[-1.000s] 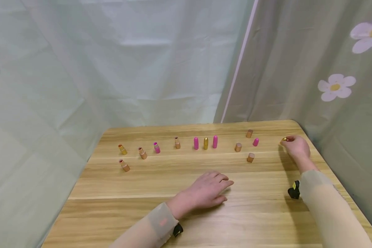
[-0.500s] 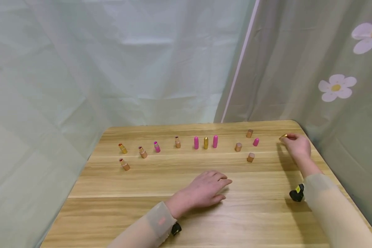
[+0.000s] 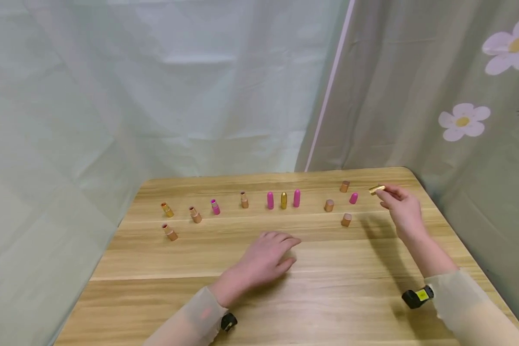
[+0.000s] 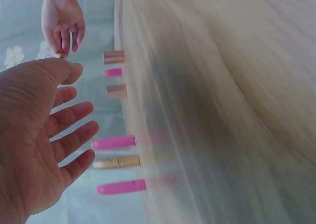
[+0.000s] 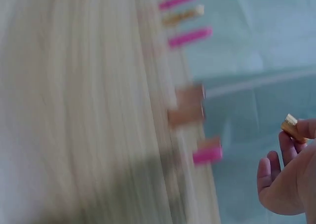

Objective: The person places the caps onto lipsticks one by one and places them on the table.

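My right hand pinches a small gold lipstick cap between thumb and fingertips, above the table's right side. In the right wrist view the gold cap sticks out past the thumb, its shiny end upward. My left hand stays over the middle of the table, holding nothing, its fingers spread and slightly bent. Nearest the right hand stand a small pink cap and three copper caps, one in front of it. Two pink closed lipsticks, one at right, flank a gold closed lipstick.
Several uncapped lipstick tubes stand at the left: a gold one, a pink one and copper ones, the nearest copper tube in front. The wooden table backs onto a pale curtain.
My right hand has lifted the gold cap and brought it left from near the table's right edge, turning it so more of its length shows. The left hand has shifted slightly left.
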Motion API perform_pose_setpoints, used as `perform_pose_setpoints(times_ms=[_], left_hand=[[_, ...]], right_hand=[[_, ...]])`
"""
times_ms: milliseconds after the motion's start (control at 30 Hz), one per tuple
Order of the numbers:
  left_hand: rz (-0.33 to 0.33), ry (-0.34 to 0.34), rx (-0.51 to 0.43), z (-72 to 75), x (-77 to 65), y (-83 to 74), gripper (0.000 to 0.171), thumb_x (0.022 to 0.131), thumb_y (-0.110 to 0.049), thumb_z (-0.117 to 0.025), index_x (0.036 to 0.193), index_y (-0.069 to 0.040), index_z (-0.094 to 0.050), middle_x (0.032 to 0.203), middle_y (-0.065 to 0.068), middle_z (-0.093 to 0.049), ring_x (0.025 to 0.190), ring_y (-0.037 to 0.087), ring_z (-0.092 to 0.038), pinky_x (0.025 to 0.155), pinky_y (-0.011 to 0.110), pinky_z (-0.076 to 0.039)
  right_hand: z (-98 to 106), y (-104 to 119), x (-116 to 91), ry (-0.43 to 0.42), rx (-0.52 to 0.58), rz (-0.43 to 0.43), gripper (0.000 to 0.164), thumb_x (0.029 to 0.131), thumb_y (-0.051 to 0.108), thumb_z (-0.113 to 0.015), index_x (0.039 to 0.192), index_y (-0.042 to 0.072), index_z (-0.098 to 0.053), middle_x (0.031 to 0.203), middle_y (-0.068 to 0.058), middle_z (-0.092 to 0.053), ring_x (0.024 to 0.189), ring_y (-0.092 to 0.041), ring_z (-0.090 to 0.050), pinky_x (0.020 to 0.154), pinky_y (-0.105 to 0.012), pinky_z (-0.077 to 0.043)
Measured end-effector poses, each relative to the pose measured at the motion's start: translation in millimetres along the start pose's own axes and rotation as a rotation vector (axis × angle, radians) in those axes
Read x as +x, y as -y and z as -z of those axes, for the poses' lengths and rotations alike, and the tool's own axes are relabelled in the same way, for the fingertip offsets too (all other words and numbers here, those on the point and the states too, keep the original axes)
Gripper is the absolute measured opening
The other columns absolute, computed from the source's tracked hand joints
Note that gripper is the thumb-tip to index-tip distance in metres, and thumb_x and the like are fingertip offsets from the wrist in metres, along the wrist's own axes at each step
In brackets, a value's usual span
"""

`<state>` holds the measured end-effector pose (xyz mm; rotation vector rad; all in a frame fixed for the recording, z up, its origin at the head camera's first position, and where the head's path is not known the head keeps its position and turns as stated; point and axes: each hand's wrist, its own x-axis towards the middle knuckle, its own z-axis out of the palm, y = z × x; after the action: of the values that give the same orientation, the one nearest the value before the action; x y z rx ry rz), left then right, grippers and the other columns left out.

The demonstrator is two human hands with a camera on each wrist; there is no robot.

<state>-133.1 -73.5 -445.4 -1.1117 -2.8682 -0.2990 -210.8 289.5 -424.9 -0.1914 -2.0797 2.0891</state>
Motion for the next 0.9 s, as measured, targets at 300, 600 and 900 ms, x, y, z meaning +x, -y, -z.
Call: perform_pose_setpoints(times_ms=[300, 600, 900], left_hand=[[0.063, -0.062, -0.063, 3.6, -24.9, 20.7, 0.046, 0.100, -0.037, -0.066, 0.142, -0.018, -0.060, 0.137, -0.001, -0.063, 0.127, 0.022, -0.056, 0.111, 0.045, -0.040], [0.127, -0.079, -0.140, 2.6, -44.2, 32.3, 0.045, 0.100, -0.036, -0.067, 0.141, -0.019, -0.061, 0.139, -0.002, -0.062, 0.129, 0.021, -0.055, 0.113, 0.047, -0.038], [0.135, -0.101, -0.161, 6.1, -53.3, 36.1, 0.044, 0.100, -0.035, -0.066, 0.140, -0.018, -0.062, 0.139, 0.002, -0.063, 0.129, 0.023, -0.055, 0.112, 0.049, -0.039]], right_hand=[[-57.4, -8.5, -51.9, 0.133, 0.197, -0.108, 0.027, 0.099, 0.016, -0.069, 0.120, -0.001, -0.063, 0.105, 0.007, -0.069, 0.101, -0.008, -0.064, 0.094, -0.024, -0.053], [-106.2, -34.6, -77.0, 0.198, 0.249, -0.316, 0.024, 0.102, 0.009, -0.062, 0.124, -0.001, -0.060, 0.101, 0.009, -0.069, 0.100, -0.007, -0.066, 0.106, -0.038, -0.046], [-111.4, -39.4, -80.3, 0.200, 0.231, -0.348, 0.026, 0.101, 0.008, -0.064, 0.125, -0.002, -0.061, 0.100, 0.006, -0.069, 0.099, -0.008, -0.065, 0.100, -0.035, -0.050]])
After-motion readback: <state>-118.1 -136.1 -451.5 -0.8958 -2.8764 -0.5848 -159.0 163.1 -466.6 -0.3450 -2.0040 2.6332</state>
